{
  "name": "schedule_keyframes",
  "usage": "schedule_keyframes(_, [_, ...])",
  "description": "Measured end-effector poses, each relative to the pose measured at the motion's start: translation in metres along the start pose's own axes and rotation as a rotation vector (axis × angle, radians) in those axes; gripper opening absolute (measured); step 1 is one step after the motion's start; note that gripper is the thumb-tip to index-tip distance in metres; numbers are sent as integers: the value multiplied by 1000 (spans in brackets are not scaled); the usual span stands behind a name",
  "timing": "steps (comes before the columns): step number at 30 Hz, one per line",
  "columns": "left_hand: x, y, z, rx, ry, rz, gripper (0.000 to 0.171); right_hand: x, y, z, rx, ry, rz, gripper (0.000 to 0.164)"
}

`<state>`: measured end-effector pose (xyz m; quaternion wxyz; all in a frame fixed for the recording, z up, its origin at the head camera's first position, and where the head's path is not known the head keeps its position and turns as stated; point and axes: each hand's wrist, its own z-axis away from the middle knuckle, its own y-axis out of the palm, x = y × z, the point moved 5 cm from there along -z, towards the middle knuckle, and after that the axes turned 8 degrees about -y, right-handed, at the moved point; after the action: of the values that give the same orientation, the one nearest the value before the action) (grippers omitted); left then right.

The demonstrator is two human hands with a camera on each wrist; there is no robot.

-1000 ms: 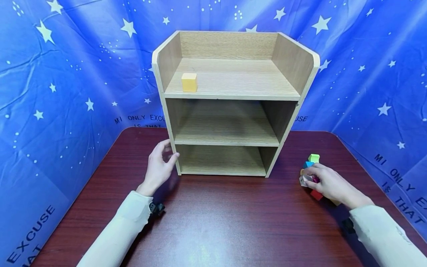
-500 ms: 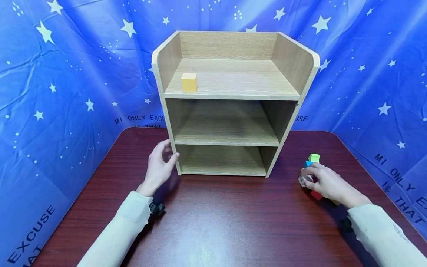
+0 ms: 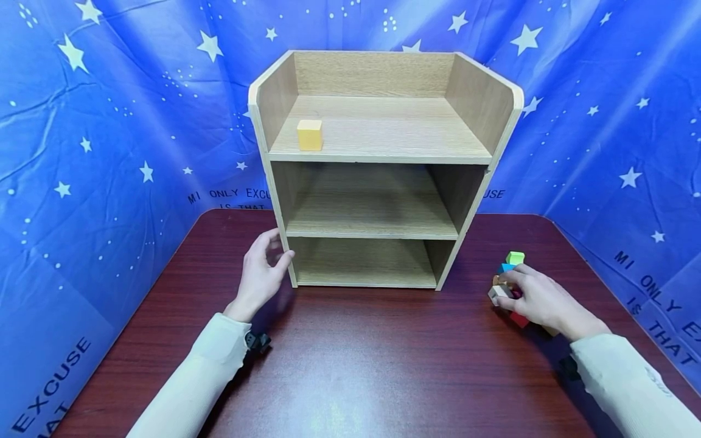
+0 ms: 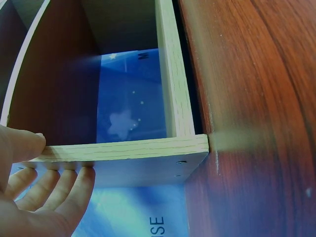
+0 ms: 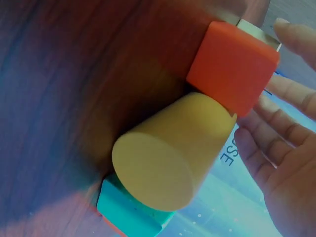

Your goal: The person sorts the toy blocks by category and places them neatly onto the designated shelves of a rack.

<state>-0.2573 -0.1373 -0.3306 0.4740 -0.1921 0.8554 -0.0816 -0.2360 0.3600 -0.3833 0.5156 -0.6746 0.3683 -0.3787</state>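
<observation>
My left hand (image 3: 260, 274) grips the left side panel of a wooden shelf unit (image 3: 372, 230); in the left wrist view the thumb lies on the front edge and the fingers press the panel's outer face. On the table's right, my right hand (image 3: 542, 301) reaches over a cluster of toy blocks and pinches a small pale block (image 3: 498, 295) at the cluster's near left. The right wrist view shows the pale block (image 5: 257, 33) partly hidden behind a red block (image 5: 234, 66). A yellow cylinder (image 5: 168, 153) and a teal block (image 5: 128, 207) lie beside it.
One yellow cube (image 3: 310, 135) stands on the shelf unit's top level, at the left. Light green (image 3: 515, 258) and blue (image 3: 506, 267) blocks lie beyond my right hand. The dark red-brown table (image 3: 350, 353) is backed by a blue star-patterned curtain (image 3: 137, 109).
The pale block has turned slightly in my right hand, which has shifted a little to the left. My left hand keeps its hold on the shelf unit.
</observation>
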Motion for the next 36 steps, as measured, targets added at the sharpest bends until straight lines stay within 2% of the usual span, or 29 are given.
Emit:
schedule_keyframes(8, [2,1,-1,1,1,5,43,2,3,-1,-7,-35,49,30])
schedule_keyframes(15, [2,0,-1,1,11,4,42,3,5,-2,10,-42,29,33])
schedule_keyframes(24, [1,0,0,-4,14,2,43,6,7,-3,-8,-68,-35,31])
schedule_keyframes(32, [1,0,0,1,4,-4,43,10,6,-5,-91,-136,-84,31])
schedule_keyframes(34, [3,1,0,3,-3,0,43,11,6,-6,-105,-157,-92,31])
schedule_keyframes(36, [12,2,-2,0,-6,3,44,11,5,-7,-119,-173,-97,32])
